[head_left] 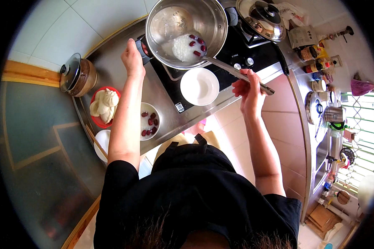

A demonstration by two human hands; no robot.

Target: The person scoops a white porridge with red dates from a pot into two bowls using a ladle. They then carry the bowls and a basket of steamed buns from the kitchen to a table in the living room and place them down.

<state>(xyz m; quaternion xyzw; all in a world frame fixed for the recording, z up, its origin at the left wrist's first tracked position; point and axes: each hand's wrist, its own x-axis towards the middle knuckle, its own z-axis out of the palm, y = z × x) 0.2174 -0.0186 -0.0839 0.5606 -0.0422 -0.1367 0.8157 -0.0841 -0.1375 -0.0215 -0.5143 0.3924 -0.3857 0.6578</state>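
A large steel pot (217, 25) stands at the stove, holding white rice porridge (183, 46) with several red dates gathered at its near right side. My left hand (133, 60) is closed around the pot's black left handle (145, 50). My right hand (250, 92) grips the long handle of a steel ladle (226, 66); the ladle's head is down in the porridge and mostly hidden. Just below the pot sits a white bowl (200, 86) with nothing visible inside. Beside my left forearm, a second white bowl (159, 120) contains porridge and several dates.
A red dish (96, 119) of white buns and a brown lidded pot (84, 81) stand left on the steel counter. Chopsticks (96, 143) lie over another white bowl (103, 141). A glass lid (259, 25) rests right of the pot. Bottles (316, 66) line the right counter.
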